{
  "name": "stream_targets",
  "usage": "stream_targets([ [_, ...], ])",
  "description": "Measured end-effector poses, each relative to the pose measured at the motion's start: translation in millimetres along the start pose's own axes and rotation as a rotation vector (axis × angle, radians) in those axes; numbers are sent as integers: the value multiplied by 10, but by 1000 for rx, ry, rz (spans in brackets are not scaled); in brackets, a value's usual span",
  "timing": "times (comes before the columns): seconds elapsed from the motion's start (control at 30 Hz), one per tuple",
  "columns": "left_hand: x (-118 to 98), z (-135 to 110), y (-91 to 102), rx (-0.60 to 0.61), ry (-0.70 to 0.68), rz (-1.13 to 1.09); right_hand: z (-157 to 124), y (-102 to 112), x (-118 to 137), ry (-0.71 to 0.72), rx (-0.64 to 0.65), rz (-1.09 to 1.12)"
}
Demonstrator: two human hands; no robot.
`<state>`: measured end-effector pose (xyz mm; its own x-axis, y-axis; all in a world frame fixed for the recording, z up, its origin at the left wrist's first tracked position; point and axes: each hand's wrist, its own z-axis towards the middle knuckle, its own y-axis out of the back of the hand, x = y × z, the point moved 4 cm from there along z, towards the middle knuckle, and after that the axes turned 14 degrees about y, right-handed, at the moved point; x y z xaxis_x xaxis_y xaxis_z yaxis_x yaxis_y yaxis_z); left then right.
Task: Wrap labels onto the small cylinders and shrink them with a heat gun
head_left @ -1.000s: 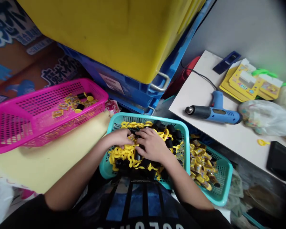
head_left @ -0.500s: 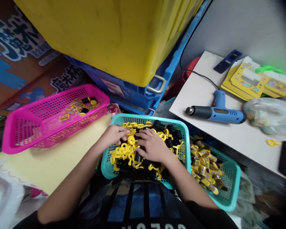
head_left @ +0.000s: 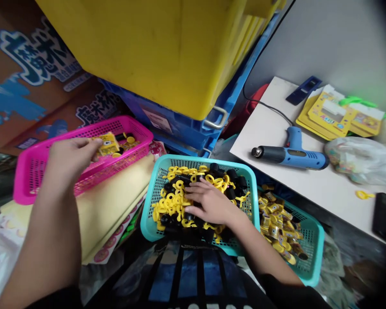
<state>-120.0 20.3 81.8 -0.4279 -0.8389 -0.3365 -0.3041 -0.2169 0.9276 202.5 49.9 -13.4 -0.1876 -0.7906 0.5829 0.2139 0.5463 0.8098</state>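
Note:
My left hand (head_left: pixel 72 156) is over the pink basket (head_left: pixel 25 189), its thumb and forefinger pinching a small yellow printed film label (head_left: pixel 109 143). Beneath the label lie a few yellow and black pieces, partly covered by it. My right hand (head_left: pixel 209 201) rests with fingers spread on the pile in the teal basket (head_left: pixel 154 174). That pile mixes yellow plastic rings with tabs (head_left: pixel 170 201) and black cylindrical pieces (head_left: pixel 231 175). Whatever lies under my right palm is hidden.
A second teal basket (head_left: pixel 318 253) at the right holds wrapped yellow pieces. On the white table lie a blue heat gun (head_left: pixel 291 154), yellow cards (head_left: pixel 330 113) and a plastic bag (head_left: pixel 362 159). Yellow (head_left: pixel 141 56) and blue crates (head_left: pixel 180 131) stand ahead, cartons (head_left: pixel 25 103) at left.
My left hand has moved from the teal basket leftward to the pink basket, carrying the yellow label. My right hand stays on the pile. The view has shifted slightly.

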Motion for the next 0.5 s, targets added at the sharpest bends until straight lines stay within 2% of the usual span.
stream_targets([
  [0.07, -71, 94, 28, -51, -43, 203, 4, 92, -48, -37, -89, -36],
  [0.1, -142, 64, -30, -66, -94, 232, -4, 132, -95, -93, -142, -84],
  [0.17, -331, -146, -298, -44, -259, 136, -44, 165, -197, -238, -207, -205],
  [0.23, -537, -510, -757, 142, -541, -16, -99, 116, -257, -337, -175, -298],
  [0.3, -657, -940, -1296, 449, -893, 39, -157, 30, -257, -344, -107, -339],
  [0.33, -656, -1121, -1519, 545, -1049, 113, -190, -7, -243, -330, -83, -342],
  [0.4, -574, -1278, -1794, 534, -1132, 216, -270, -52, -213, -309, -59, -323],
  [0.43, -511, -1301, -1856, 509, -1147, 261, -312, -62, -201, -303, -52, -311],
  [0.5, -383, -1285, -1852, 451, -1165, 307, -397, -63, -185, -297, -56, -298],
])
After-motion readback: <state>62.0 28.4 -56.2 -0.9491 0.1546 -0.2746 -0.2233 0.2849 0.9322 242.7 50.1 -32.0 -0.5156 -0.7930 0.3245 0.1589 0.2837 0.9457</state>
